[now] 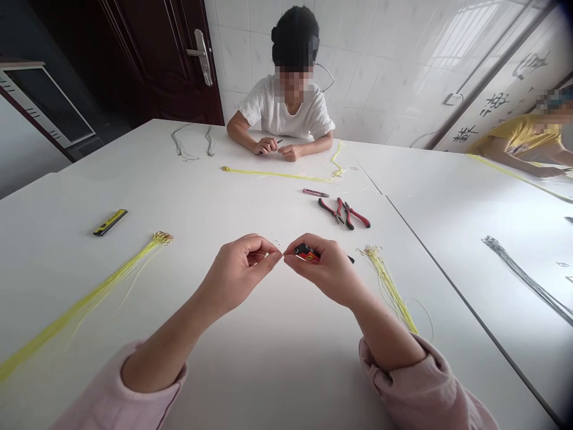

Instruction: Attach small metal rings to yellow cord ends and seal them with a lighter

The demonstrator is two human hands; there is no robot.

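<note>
My left hand [237, 269] is closed in a pinch, and a thin pale cord [259, 255] shows between its fingers. Almost touching it, my right hand [329, 272] pinches thumb against fingertip; what lies between those tips is too small to make out. A red and black tool [308, 255] shows behind the right fingers, partly hidden, so whether that hand holds it or it lies on the table I cannot tell. To the right lies a bundle of yellow cords with metal hooks [387, 280]. Another yellow bundle [111, 275] stretches out on the left.
On the white table [268, 358] lie a yellow and black cutter [110, 222], red-handled pliers [344, 214] and a pink pen-like tool [316, 193]. Grey cords [528, 278] lie at right. A person in white [286, 110] sits opposite; another in yellow [519, 140] works at far right.
</note>
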